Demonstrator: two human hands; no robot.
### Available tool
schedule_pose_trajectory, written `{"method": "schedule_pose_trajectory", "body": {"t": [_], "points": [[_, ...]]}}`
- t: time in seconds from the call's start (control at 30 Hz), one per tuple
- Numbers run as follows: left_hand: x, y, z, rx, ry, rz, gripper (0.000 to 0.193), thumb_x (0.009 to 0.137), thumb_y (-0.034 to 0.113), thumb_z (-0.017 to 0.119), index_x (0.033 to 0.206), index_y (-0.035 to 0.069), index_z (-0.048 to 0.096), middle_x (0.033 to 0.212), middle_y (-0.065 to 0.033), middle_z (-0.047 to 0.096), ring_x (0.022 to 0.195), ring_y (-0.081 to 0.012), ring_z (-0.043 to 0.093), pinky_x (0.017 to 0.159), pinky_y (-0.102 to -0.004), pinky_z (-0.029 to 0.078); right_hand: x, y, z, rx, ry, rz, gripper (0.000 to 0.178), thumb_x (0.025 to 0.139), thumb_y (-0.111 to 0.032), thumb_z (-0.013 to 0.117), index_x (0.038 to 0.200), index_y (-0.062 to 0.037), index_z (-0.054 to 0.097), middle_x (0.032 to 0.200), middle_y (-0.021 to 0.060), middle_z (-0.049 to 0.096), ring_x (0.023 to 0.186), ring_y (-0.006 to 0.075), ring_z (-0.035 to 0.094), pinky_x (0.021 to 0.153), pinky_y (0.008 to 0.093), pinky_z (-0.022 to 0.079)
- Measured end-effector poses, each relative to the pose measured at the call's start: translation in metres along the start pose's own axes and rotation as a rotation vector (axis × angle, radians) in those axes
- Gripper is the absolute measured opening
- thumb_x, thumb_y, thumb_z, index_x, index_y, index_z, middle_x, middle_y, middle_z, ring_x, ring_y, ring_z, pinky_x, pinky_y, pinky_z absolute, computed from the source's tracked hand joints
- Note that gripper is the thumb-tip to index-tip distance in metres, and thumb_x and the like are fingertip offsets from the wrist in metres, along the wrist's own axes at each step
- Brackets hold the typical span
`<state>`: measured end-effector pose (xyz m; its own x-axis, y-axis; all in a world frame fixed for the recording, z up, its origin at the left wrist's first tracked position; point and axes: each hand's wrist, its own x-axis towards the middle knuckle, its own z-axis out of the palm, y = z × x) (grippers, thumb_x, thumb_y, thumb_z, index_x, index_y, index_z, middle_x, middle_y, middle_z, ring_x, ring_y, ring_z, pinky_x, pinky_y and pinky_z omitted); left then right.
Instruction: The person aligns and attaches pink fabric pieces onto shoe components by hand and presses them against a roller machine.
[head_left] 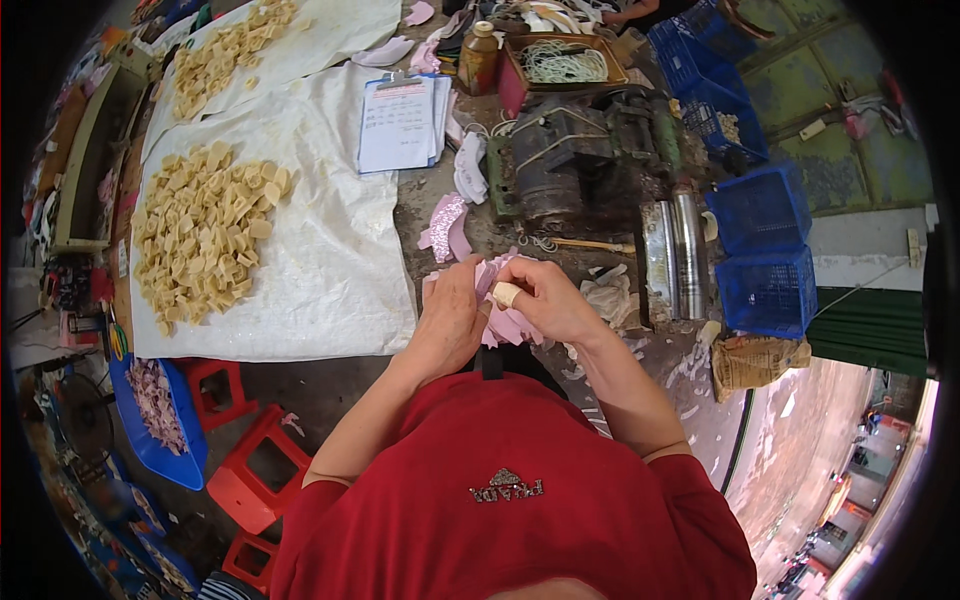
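Observation:
My left hand (450, 315) and my right hand (545, 298) meet over the table edge, both closed on a bunch of thin pink cut-out pieces (505, 325). A tan bandage wraps one right finger (507, 294). More pink pieces (445, 228) lie on the table just beyond my hands. A dark metal machine (580, 160) with shiny rollers (672, 255) stands right behind my right hand.
White sheets (330, 240) on the left carry heaps of small beige blocks (205, 230). A clipboard with paper (400, 120), a box of cord (562, 62), a brown jar (480, 55), blue crates (765, 260), red stools (255, 470) and a blue tub of scraps (155, 410) surround me.

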<state>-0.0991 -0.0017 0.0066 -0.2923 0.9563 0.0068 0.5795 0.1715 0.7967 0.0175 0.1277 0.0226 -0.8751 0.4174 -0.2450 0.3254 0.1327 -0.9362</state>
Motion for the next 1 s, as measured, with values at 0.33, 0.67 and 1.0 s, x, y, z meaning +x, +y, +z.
{"method": "schedule_pose_trajectory", "body": {"t": [0.33,0.67,1.0], "points": [[0.016,0.041,0.043,0.047,-0.035,0.029,0.057,0.078,0.004,0.056,0.129,-0.005,0.031,0.117,-0.0227,0.047,0.109,-0.0373,0.045,0.090,-0.0459,0.034,-0.041,-0.010,-0.052,-0.016,-0.039,0.157,0.008,0.083,-0.005,0.056,0.083,0.0023,0.055,0.069,0.0020,0.055,0.062,0.0078,0.049,0.055,0.0246,0.042],[0.024,0.076,0.080,-0.012,-0.059,-0.002,0.052,0.083,0.008,0.055,0.128,-0.006,0.032,0.114,-0.0212,0.050,0.104,-0.0350,0.050,0.089,-0.0443,0.037,-0.073,0.015,-0.091,-0.005,-0.031,0.091,0.007,0.084,-0.006,0.056,0.084,0.0009,0.056,0.071,0.0001,0.055,0.068,0.0065,0.047,0.059,0.0232,0.039],[0.026,0.089,0.098,-1.347,-0.251,-0.320,0.034,0.092,0.024,0.052,0.119,0.004,0.048,0.089,-0.0009,0.050,0.079,-0.0095,0.047,0.071,-0.0242,0.040,-0.097,0.029,-0.096,0.319,0.076,-0.098,0.009,0.088,-0.008,0.052,0.089,0.0003,0.055,0.079,0.0061,0.060,0.068,0.0119,0.060,0.060,0.0256,0.048]]}}
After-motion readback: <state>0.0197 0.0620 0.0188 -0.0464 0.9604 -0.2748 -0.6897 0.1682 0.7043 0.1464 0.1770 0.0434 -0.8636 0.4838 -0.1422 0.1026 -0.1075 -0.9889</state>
